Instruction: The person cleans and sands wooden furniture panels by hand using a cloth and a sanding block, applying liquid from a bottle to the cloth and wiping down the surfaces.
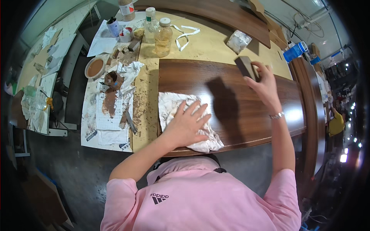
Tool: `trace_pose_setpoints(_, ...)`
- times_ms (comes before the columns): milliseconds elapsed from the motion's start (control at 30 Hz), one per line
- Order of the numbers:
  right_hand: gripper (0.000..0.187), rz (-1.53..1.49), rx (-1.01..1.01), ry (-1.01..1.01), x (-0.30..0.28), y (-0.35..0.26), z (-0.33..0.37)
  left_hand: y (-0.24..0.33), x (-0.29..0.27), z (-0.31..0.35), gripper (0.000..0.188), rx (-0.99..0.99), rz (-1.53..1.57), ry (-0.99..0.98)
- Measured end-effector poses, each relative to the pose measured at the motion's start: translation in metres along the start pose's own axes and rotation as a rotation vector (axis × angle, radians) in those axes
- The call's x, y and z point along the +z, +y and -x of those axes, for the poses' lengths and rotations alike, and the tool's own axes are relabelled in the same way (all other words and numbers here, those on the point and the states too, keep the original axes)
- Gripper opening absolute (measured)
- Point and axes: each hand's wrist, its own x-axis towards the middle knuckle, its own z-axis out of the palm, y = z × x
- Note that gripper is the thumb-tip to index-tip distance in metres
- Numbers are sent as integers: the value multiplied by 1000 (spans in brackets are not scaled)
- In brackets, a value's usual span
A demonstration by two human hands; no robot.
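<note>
My left hand [187, 125] lies with fingers spread on a crumpled white cloth [168, 102]. The cloth rests on the near left part of a glossy dark brown wooden panel [266, 119]. Between the thumb and fingers of my right hand [264, 82] is a grey-brown sanding block [245, 67]. That hand is raised above the far right part of the panel, and a dark shadow falls on the wood to its left.
A bottle of yellowish liquid [163, 38] and a clear bottle [150, 26] stand beyond the panel. Left of it are a tub of brown paste [95, 68], stained paper and a putty knife [131, 122]. A clear plastic packet [239, 41] lies behind.
</note>
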Motion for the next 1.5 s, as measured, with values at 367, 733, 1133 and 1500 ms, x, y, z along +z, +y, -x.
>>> trace_pose_setpoints(367, 43, 107, -320, -153, 235, -130, -50, 7, 1, 0, 63, -42, 19, 14)
trace_pose_setpoints(733, 28, 407, 146, 60, 94, 56, -91, 7, -4, -7, 59, -90, 61, -17)
trace_pose_setpoints(1133, 37, 547, 353, 150, -7, 223, -93, -1, 14, -112, 57, -131, 39, 25)
trace_pose_setpoints(1500, 41, 313, -216, 44, 9, 232, -87, 42, 58, -213, 54, -211, -53, 72)
